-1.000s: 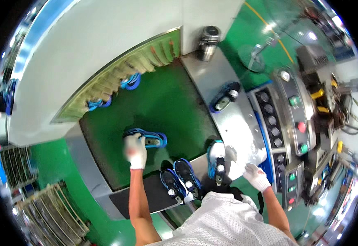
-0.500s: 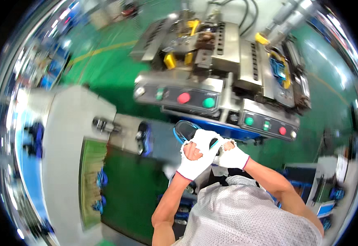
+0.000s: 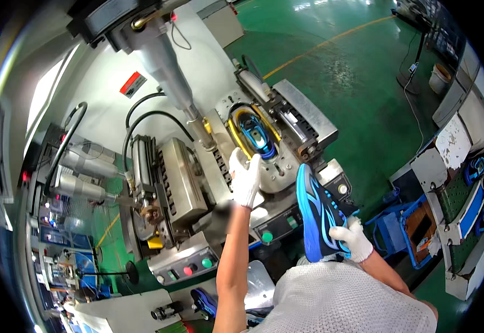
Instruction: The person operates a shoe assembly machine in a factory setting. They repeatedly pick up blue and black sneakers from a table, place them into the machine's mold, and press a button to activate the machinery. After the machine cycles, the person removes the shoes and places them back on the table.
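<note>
My right hand (image 3: 355,240), in a white glove, grips a blue and black sneaker (image 3: 320,213) near one end, holding it upright in front of my body at the right. My left hand (image 3: 246,176), gloved too, reaches forward over the press with its fingers apart and nothing in them. Just beyond its fingertips, a second blue sneaker (image 3: 257,135) sits inside a yellow-edged mould (image 3: 237,136) on the press. I cannot tell whether the fingers touch the mould's edge.
A thick metal cylinder (image 3: 167,69) rises left of the mould. Control panels with coloured buttons (image 3: 188,270) line the press's near edge. On the right stand a blue crate (image 3: 419,233) and a rack (image 3: 457,183) with shoes. Another sneaker (image 3: 204,301) lies at the lower left.
My view has turned toward the right part of the press. Both hands were together at a shoe; now they are apart, the left stretched forward to the mould, the right holding a sneaker.
</note>
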Tool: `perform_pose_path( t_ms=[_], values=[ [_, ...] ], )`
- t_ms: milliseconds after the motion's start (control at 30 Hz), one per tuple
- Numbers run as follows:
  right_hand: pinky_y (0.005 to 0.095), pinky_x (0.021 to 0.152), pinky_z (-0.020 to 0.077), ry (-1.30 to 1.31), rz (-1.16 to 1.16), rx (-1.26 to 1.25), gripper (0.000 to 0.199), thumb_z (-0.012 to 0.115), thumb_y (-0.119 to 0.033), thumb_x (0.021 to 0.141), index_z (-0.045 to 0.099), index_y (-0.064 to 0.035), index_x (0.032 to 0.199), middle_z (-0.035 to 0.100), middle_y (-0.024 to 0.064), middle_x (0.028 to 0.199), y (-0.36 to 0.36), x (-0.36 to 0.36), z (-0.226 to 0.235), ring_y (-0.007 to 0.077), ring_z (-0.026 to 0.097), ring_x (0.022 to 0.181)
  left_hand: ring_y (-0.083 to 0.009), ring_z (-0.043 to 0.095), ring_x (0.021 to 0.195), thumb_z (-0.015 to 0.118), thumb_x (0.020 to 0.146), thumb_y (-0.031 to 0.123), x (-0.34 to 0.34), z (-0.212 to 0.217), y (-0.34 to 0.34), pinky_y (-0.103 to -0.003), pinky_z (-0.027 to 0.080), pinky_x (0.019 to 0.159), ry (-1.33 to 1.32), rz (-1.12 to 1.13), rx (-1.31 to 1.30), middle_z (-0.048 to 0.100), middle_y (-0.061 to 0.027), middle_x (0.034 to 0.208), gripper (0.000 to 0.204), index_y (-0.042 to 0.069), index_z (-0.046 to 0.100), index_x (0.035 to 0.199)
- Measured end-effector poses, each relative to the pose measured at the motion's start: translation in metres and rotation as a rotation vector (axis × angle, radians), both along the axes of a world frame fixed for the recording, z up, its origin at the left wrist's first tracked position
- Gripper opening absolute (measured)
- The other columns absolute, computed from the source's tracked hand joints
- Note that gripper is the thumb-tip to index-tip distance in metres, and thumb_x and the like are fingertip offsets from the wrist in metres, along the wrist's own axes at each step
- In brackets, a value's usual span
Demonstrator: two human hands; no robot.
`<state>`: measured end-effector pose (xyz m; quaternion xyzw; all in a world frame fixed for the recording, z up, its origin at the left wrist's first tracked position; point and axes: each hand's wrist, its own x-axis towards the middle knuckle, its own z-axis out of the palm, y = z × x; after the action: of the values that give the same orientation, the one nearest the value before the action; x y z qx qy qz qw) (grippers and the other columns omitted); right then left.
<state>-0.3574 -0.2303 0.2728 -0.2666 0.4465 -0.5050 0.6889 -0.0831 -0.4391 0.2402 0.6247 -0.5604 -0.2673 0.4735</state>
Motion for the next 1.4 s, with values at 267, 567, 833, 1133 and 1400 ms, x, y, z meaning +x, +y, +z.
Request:
perform_pose_path(
  t_ms=[267, 567, 833, 1133, 1400],
  values=[
    [0.0366, 0.092, 0.0524, 0.309, -0.104, -0.041, 0.051, 0.077, -0.020, 0.076, 0.064, 0.0052, 0.118, 0.069, 0.0099, 0.114, -0.001, -0.064, 0.008, 0.0185, 0.064, 0.100, -0.0400, 0.066, 0.110, 0.081, 0.076, 0.031, -0.042, -0.079, -0.161, -0.042, 0.049, 0.099, -0.439, 0.393, 0.209, 0.068, -0.0271, 0.116, 0.071, -0.005, 0.050, 0.128],
    [0.0364, 0.094, 0.0521, 0.332, -0.014, 0.033, 0.051, 0.077, -0.018, 0.079, 0.063, 0.0060, 0.122, 0.070, 0.0096, 0.112, -0.038, -0.062, -0.006, 0.0188, 0.064, 0.099, -0.0167, 0.068, 0.074, 0.083, 0.074, 0.024, 0.021, -0.002, -0.154, -0.031, 0.055, 0.067, 0.065, 0.095, 0.389, 0.072, -0.0090, 0.091, 0.055, -0.002, 0.065, 0.119],
    [0.0346, 0.082, 0.0557, 0.403, 0.122, -0.069, 0.053, 0.084, -0.024, 0.082, 0.062, 0.0042, 0.121, 0.069, 0.0109, 0.113, -0.160, 0.006, 0.035, 0.0154, 0.064, 0.095, -0.0137, 0.065, 0.098, 0.075, 0.082, 0.005, 0.038, 0.070, 0.064, -0.030, 0.054, 0.089, 0.181, 0.022, 0.029, 0.068, -0.0076, 0.115, 0.059, 0.003, 0.054, 0.137],
    [0.0431, 0.096, 0.0545, 1.643, 0.470, -0.420, 0.039, 0.060, -0.027, 0.082, 0.073, -0.0011, 0.107, 0.067, 0.0262, 0.124, -0.447, 0.180, -0.120, 0.0366, 0.068, 0.116, -0.0244, 0.061, 0.113, 0.083, 0.069, 0.008, 0.082, 0.023, 0.325, -0.038, 0.048, 0.102, 0.093, 0.400, 0.603, 0.066, -0.0163, 0.119, 0.067, -0.001, 0.055, 0.129],
    [0.0428, 0.103, 0.0510, 1.567, 0.286, -0.357, 0.073, 0.075, -0.058, 0.074, 0.070, -0.0011, 0.118, 0.065, 0.0236, 0.131, -0.467, 0.195, -0.123, 0.0363, 0.064, 0.121, -0.0370, 0.065, 0.106, 0.080, 0.075, 0.021, 0.073, -0.092, 0.427, -0.045, 0.050, 0.097, -0.061, 1.198, 0.830, 0.065, -0.0213, 0.120, 0.068, 0.000, 0.051, 0.133]
  ],
)
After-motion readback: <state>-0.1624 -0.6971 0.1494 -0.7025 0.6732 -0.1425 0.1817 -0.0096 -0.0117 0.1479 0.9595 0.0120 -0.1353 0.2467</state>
